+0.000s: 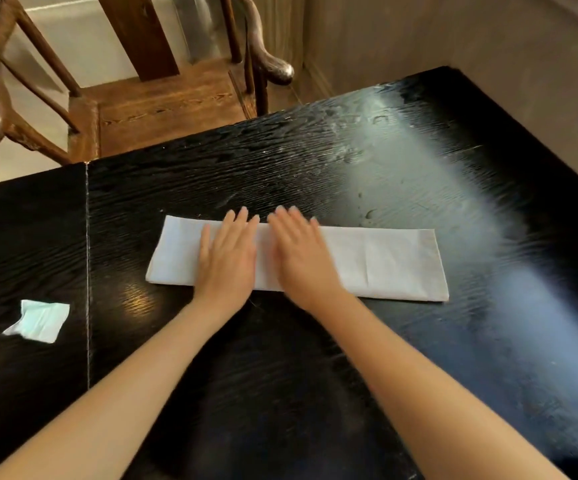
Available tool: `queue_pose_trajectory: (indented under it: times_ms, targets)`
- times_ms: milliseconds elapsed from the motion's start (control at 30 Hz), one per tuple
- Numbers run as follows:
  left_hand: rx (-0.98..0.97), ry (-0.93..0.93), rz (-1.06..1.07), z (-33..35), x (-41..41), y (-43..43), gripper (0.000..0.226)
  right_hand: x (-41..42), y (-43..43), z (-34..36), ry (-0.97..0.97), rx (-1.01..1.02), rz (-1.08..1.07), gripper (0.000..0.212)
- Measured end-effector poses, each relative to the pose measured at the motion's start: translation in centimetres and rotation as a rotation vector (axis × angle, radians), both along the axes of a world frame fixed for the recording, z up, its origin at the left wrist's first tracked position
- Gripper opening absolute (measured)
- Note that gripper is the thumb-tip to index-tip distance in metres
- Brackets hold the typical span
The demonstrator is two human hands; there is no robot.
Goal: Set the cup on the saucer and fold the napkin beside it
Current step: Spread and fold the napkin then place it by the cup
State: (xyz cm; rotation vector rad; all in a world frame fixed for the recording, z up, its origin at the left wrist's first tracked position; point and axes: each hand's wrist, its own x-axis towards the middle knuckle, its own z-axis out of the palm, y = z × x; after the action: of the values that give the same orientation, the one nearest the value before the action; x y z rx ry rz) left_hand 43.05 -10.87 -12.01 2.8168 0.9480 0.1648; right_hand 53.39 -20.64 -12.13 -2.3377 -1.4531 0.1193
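A white cloth napkin [384,261] lies folded into a long strip across the middle of the black table [280,358]. My left hand [227,258] rests flat on the strip's left half, palm down, fingers straight and close together. Right beside it, my right hand [301,256] presses flat on the strip's middle, slightly blurred. Neither hand grips anything. No cup or saucer is in view.
A small crumpled white and pale blue paper packet [38,320] lies on the table at the left. A wooden armchair [135,98] stands beyond the table's far edge. A pale wall runs behind the table's far right corner.
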Motion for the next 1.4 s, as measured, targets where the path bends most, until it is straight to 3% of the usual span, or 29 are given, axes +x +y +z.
queue_pose_trajectory:
  times_ms: [100, 267, 600, 833, 967, 1100, 1267, 1400]
  targets:
    - [-0.016, 0.166, 0.099, -1.7, -0.3, 0.6, 0.055, -1.8, 0.3, -1.7, -0.036, -0.155, 0.021, 0.058]
    - [-0.038, 0.175, 0.147, -1.8, -2.4, 3.0, 0.061, 1.0, -2.5, -1.4, -0.059, -0.226, 0.010, 0.059]
    - [0.020, 0.195, 0.201, -1.8, -4.7, 5.3, 0.067, 6.1, -10.0, -0.5, -0.065, -0.326, -0.281, 0.070]
    - [-0.004, 0.195, 0.175, -1.9, -4.7, 5.7, 0.067, 6.3, -10.2, 0.0, -0.031, -0.370, -0.262, 0.060]
    - [-0.040, 0.217, 0.173, -0.9, -4.5, 5.3, 0.063, 6.7, -10.8, 0.5, -0.003, -0.292, -0.275, 0.056]
    - [0.000, 0.168, 0.042, 1.4, -2.5, 1.8, 0.058, 5.3, -12.7, 1.7, -0.077, -0.143, -0.517, 0.062]
    - [-0.174, 0.154, -0.139, 1.2, 1.7, -4.2, 0.056, 4.8, -14.0, 3.6, 0.149, -0.136, -0.841, 0.060]
    - [-0.118, 0.184, -0.124, -0.4, 1.9, -5.4, 0.056, 6.7, -14.4, 4.4, 0.476, -0.020, -0.947, 0.061]
